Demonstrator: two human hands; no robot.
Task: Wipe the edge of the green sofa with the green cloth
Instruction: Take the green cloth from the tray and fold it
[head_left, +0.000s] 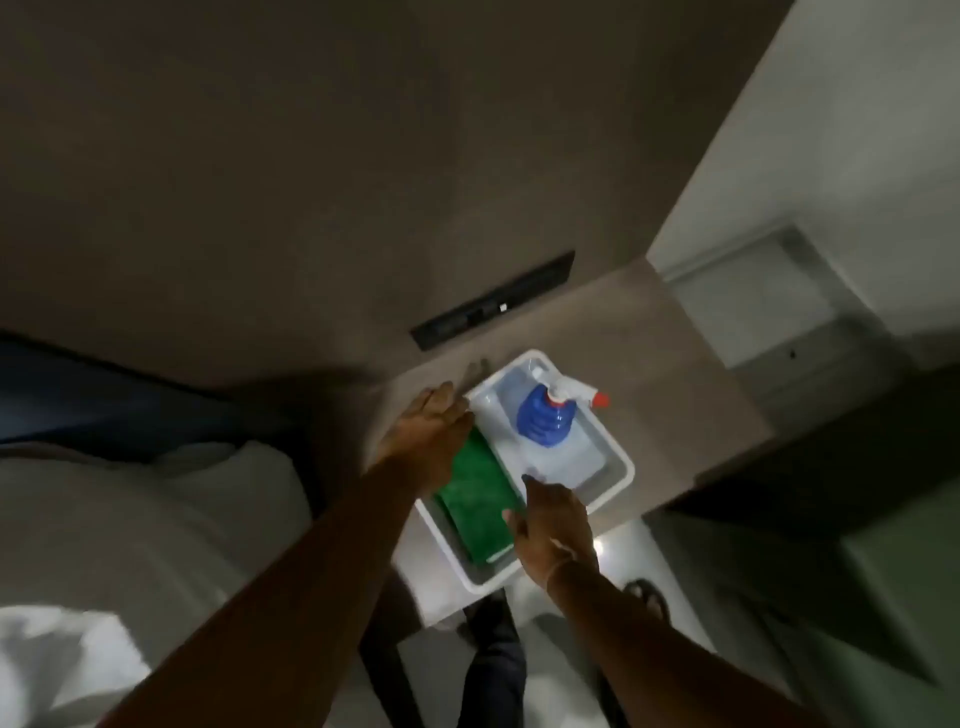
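A brown bench (649, 332) against the wall carries a white plastic tray (618, 480), set askew near its front edge; a black panel (493, 301) sits in the wall just behind it.

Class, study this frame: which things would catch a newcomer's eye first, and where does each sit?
The bright green cloth lies folded in a white tray on a brown counter, with a blue spray bottle beside it in the same tray. Both hands reach in, the left hand over the cloth's far end, the right hand at its near edge.
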